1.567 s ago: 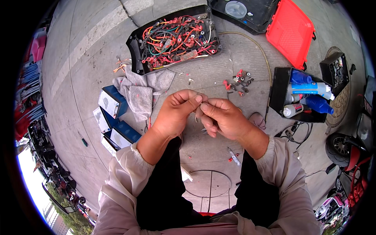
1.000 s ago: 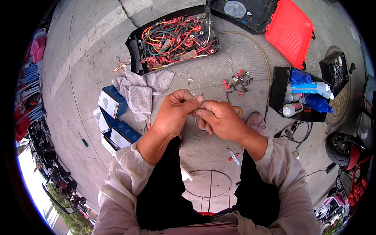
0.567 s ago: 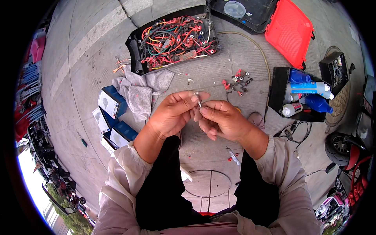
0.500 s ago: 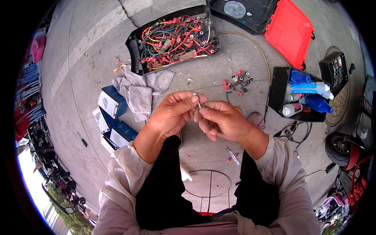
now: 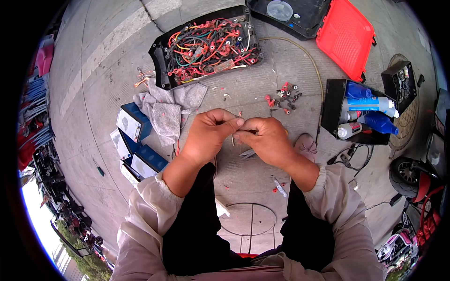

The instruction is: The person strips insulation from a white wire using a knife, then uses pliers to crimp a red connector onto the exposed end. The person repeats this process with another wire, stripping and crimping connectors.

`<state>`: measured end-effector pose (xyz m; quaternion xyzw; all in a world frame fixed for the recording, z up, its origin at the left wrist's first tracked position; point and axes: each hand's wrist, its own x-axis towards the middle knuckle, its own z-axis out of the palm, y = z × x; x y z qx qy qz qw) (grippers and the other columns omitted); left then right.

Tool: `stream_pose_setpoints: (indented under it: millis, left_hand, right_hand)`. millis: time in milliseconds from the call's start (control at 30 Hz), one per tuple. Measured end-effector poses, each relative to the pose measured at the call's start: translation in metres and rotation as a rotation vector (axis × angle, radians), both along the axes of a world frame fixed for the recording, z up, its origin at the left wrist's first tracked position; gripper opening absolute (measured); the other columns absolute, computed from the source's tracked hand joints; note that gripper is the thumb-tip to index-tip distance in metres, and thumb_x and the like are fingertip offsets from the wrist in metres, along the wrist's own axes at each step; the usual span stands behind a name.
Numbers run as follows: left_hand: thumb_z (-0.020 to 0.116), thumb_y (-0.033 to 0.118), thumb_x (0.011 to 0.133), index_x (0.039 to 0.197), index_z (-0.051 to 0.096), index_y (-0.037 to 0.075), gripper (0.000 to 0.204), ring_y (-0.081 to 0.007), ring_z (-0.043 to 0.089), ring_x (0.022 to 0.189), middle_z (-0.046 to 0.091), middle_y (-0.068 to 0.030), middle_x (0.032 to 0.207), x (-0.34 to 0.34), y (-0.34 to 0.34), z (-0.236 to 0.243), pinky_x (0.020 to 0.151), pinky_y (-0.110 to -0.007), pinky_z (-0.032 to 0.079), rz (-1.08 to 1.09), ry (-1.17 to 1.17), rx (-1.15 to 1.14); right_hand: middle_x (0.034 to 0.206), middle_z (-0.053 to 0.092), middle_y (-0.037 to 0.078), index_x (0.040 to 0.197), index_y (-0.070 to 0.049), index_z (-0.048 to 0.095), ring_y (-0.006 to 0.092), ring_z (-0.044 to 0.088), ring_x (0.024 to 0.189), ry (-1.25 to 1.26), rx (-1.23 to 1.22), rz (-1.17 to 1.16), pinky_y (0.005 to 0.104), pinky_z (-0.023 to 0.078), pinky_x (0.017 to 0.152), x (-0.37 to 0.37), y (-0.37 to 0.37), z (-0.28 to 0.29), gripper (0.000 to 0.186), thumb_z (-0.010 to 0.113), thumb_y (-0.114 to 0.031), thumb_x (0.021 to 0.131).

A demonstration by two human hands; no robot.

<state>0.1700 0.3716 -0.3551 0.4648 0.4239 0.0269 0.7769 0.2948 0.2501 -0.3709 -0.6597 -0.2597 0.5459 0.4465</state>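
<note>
My left hand (image 5: 210, 135) and my right hand (image 5: 266, 140) meet in front of me above the ground, thumb and forefinger of each pinched together. Whatever they grip is mostly covered by the fingers. A thin pale piece (image 5: 233, 141) shows just under my right fingertips; I cannot tell whether it is held. Beneath my right hand, a pointed metal tool (image 5: 247, 153) lies on the concrete, partly covered. Ahead on the ground is a small pile of red and black cable ends (image 5: 287, 97). Beyond my left hand lies a grey towel (image 5: 161, 110).
A black tray (image 5: 161, 70) holds tangled wires. On the right stands a black bin (image 5: 332, 110) of bottles, near a smaller black box (image 5: 399, 89) and an opened red-lidded case (image 5: 347, 37). Blue-and-white boxes (image 5: 136, 122) stand left. A marker-like white tube (image 5: 280, 187) lies by my right leg.
My hands have closed together and turned so their backs show more. The small light piece seen between the fingertips is now mostly hidden. The pointed tool below has come into sight.
</note>
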Motion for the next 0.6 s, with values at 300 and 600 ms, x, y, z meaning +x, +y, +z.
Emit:
stream_pose_setpoints:
  millis: [300, 600]
  left_hand:
    - [0.067, 0.006, 0.089, 0.087, 0.068, -0.001, 0.008, -0.0098, 0.061, 0.073, 0.069, -0.0058, 0.081, 0.0049, -0.0038, 0.0090, 0.070, -0.023, 0.049, -0.023, -0.004, 0.043]
    - [0.068, 0.010, 0.089, 0.087, 0.070, 0.000, 0.010, -0.0100, 0.058, 0.070, 0.068, -0.0053, 0.081, 0.0023, 0.0013, 0.0022, 0.068, -0.024, 0.047, 0.063, 0.001, -0.020]
  right_hand:
    - [0.065, 0.061, 0.014, 0.074, -0.001, 0.062, 0.0322, 0.058, 0.064, -0.380, 0.063, -0.012, 0.0426, 0.046, 0.059, -0.0046, 0.0035, 0.0049, 0.026, 0.078, -0.021, 0.075]
    - [0.059, 0.054, 0.004, 0.069, -0.002, 0.056, 0.0135, 0.049, 0.061, -0.010, 0.016, -0.086, 0.0324, 0.041, 0.055, -0.0040, 0.0009, -0.0014, 0.035, 0.076, -0.028, 0.082]
